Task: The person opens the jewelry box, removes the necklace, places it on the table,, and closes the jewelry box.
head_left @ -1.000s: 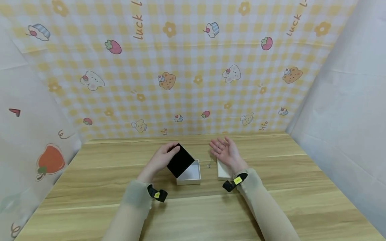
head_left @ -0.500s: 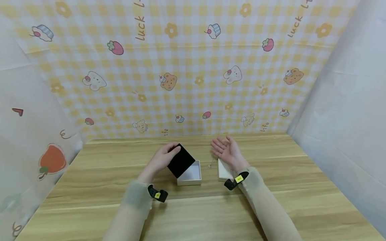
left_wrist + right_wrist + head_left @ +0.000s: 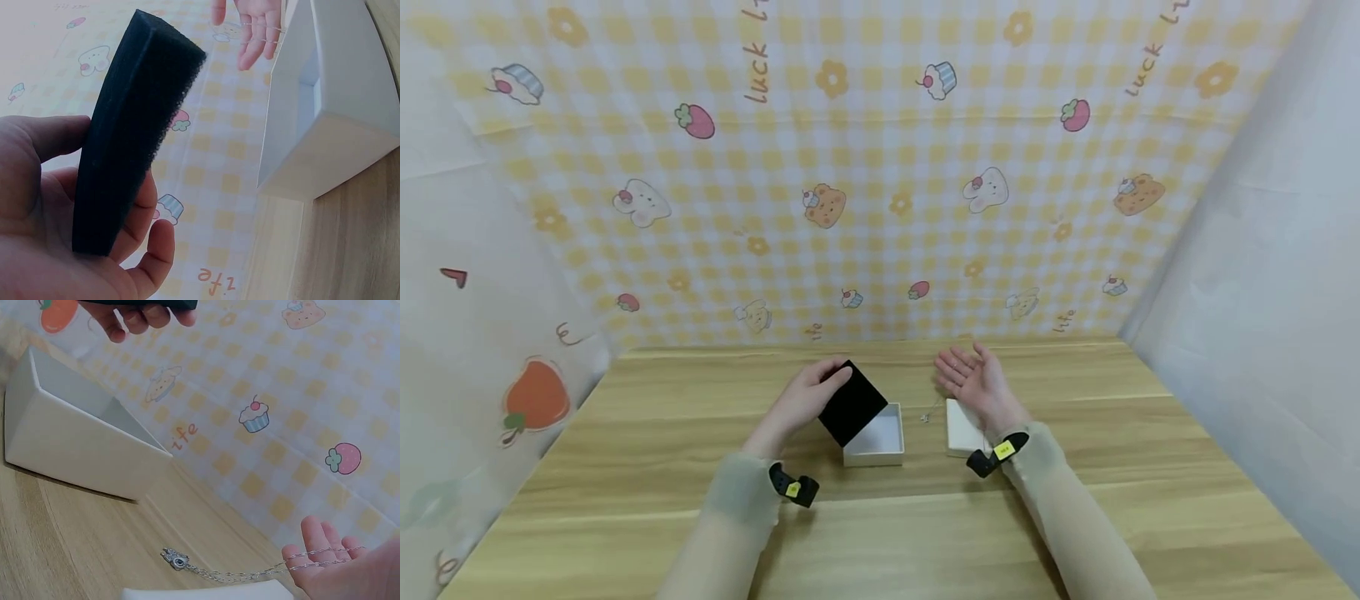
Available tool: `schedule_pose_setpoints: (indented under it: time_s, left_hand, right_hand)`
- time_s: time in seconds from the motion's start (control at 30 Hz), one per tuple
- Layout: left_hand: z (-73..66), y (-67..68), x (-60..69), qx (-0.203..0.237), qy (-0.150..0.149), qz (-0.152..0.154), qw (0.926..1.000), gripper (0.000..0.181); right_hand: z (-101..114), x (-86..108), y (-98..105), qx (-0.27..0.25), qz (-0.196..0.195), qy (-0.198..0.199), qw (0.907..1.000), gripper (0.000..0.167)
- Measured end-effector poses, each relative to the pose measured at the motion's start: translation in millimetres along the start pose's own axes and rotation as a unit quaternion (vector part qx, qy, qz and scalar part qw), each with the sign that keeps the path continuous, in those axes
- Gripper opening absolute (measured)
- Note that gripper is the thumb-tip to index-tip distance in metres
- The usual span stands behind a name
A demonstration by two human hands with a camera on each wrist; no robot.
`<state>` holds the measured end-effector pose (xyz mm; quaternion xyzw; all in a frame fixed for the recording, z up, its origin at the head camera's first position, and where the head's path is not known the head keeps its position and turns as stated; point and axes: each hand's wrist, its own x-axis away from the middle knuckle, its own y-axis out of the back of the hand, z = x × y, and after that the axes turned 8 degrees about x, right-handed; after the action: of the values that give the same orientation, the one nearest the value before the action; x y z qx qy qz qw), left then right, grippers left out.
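Note:
My left hand (image 3: 805,396) pinches a black foam pad (image 3: 134,131) between thumb and fingers, tilted above the left part of a white box (image 3: 874,457). That box stands on the table without its lid, its inside bare where it shows. Palm up, my right hand (image 3: 977,387) lies relaxed with the thin silver chain of a necklace (image 3: 244,575) draped across its fingers. The necklace's pendant (image 3: 175,559) hangs down between the box and a white lid (image 3: 964,429). Part of the lid is hidden under my right wrist.
The wooden table (image 3: 895,542) carries all of this. A checked cloth (image 3: 880,250) rises along its back edge, with pale cloth walls (image 3: 1247,275) on either side.
The whole head view shifts slightly right and down. Both hands keep nearly the same places, with the foam pad still held and the chain still over the right fingers.

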<state>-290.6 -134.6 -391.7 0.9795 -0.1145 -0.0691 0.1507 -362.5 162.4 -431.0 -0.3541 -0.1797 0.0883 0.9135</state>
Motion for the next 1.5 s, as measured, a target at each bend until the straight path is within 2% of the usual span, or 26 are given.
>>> schedule_pose_setpoints:
  time_s: [0.33,0.67,1.03,1.3,1.5]
  left_hand:
    - [1.1,-1.0,-3.5,0.002,0.005,-0.001,1.0000,0.043]
    - [0.4,2.4,-5.5,-0.012,-0.014,0.000,0.9998,0.040]
    - [-1.7,2.8,-6.4,-0.014,-0.014,0.001,0.9998,0.039]
    - [-1.2,3.4,-6.6,-0.011,-0.018,0.003,0.9998,0.040]
    - [3.3,1.4,-4.9,-0.008,-0.003,0.004,1.0000,0.039]
  right_hand:
    - [8,0.9,6,-0.008,0.015,-0.002,0.9999,0.064]
    - [11,-2.6,6,-0.027,0.013,0.004,0.9995,0.066]
    - [13,-2.9,8,-0.017,0.014,0.003,0.9998,0.064]
    - [13,-4.4,12,-0.028,0.021,0.006,0.9993,0.065]
    - [12,-2.5,15,-0.041,0.009,0.002,0.9991,0.066]
